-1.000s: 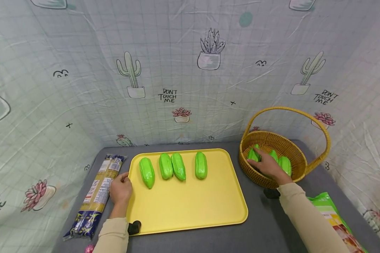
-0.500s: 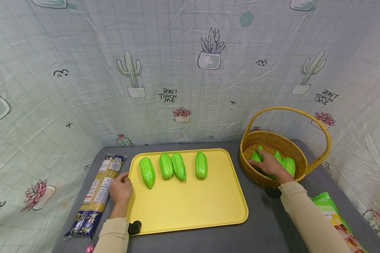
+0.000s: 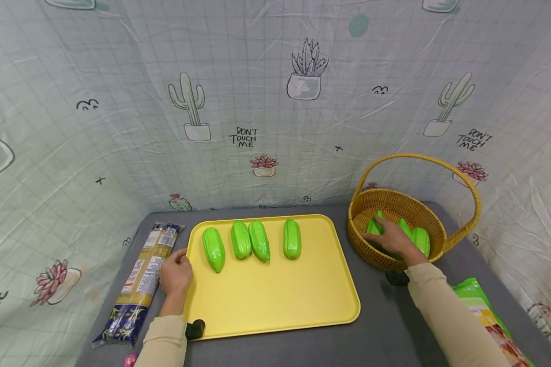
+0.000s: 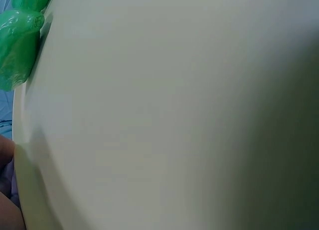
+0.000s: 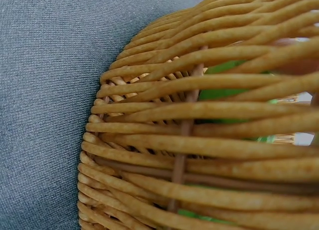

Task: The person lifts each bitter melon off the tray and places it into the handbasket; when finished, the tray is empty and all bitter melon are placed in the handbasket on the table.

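Observation:
In the head view my left hand (image 3: pixel 175 275) grips the left rim of a yellow tray (image 3: pixel 275 300), its fingers curled at the edge. Two fingertips (image 4: pixel 6 151) show by that rim in the left wrist view. Several glossy, ridged green gourds lie on the tray, among them a left one (image 3: pixel 213 250) and a right one (image 3: pixel 292 238). My right hand (image 3: pixel 392 239) is inside a wicker basket (image 3: pixel 362 250), thumb and fingers around a green gourd (image 3: pixel 374 226). More gourds (image 3: pixel 420 239) lie beside it. The basket's weave hides most of this hand in the right wrist view.
A pack of dry noodles (image 3: pixel 140 285) lies left of the tray. At the right front is a green bag (image 3: pixel 482 311), partly behind the right sleeve. The basket's tall handle (image 3: pixel 475 204) arches above its opening. A patterned cloth (image 3: pixel 266 102) hangs behind the grey table.
My right hand has shifted slightly to the right inside the basket, and the gourds there have moved right too. My left hand and the gourds on the tray stay put.

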### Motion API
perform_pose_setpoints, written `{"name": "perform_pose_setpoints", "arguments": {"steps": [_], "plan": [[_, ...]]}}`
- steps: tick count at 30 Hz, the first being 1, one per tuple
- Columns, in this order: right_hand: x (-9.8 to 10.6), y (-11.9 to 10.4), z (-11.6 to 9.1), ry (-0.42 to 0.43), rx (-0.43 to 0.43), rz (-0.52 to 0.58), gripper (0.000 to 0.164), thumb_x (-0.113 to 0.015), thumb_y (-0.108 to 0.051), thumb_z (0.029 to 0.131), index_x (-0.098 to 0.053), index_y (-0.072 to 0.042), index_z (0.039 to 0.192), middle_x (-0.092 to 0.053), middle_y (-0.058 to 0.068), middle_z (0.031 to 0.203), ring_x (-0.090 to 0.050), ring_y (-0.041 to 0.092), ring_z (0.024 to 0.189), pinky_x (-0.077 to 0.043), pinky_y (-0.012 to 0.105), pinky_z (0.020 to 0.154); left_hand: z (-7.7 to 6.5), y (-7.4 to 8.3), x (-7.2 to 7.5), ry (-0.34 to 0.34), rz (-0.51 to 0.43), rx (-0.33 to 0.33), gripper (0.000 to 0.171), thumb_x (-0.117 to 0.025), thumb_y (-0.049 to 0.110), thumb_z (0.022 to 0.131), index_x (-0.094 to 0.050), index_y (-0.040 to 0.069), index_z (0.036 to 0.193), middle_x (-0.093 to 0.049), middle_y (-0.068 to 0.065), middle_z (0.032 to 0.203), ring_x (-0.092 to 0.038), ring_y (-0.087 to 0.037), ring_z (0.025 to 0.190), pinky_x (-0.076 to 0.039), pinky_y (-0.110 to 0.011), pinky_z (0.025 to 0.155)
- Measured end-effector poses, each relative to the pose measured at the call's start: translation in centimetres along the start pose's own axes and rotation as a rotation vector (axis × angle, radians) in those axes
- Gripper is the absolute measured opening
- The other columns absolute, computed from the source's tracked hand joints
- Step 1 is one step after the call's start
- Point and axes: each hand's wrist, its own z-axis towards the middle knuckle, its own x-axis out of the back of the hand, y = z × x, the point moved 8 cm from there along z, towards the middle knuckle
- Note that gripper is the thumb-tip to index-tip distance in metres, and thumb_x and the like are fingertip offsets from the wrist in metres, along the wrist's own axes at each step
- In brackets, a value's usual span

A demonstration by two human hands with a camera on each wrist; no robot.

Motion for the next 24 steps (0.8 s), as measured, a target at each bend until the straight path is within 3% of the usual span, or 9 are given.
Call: {"name": "perform_pose_setpoints", "arguments": {"steps": [10,17,24], "plan": [[-0.2,0.2,0.2,0.027,0.029,-0.036,0.088,-0.064,-0.042,0.1,-0.024,0.012,0.156,-0.03,0.042,0.155,-0.036,0.062,0.138,-0.039,0.069,0.108,0.0,0.0,0.0,-0.001,0.003,0.006,0.038,-0.042,0.013,0.105,-0.066,0.004,0.133,-0.065,-0.025,0.129,-0.059,-0.048,0.115,-0.045,-0.061,0.093],[-0.3,0.0,0.1,0.0,-0.017,-0.054,0.089,-0.061,-0.045,0.101,-0.02,0.007,0.159,-0.019,0.045,0.158,-0.025,0.065,0.141,-0.033,0.072,0.11,0.0,0.0,0.0,-0.004,-0.003,0.005,0.038,-0.042,0.013,0.105,-0.065,0.004,0.134,-0.065,-0.025,0.13,-0.058,-0.048,0.117,-0.045,-0.061,0.094],[0.1,-0.8,-0.3,0.003,-0.029,-0.096,0.085,-0.061,-0.043,0.101,-0.024,0.008,0.158,-0.015,0.048,0.156,-0.033,0.065,0.137,-0.039,0.071,0.106,-0.1,0.0,0.0,-0.003,-0.009,0.006,0.037,-0.043,0.012,0.105,-0.065,0.004,0.133,-0.065,-0.026,0.13,-0.059,-0.048,0.117,-0.046,-0.06,0.094]]}}
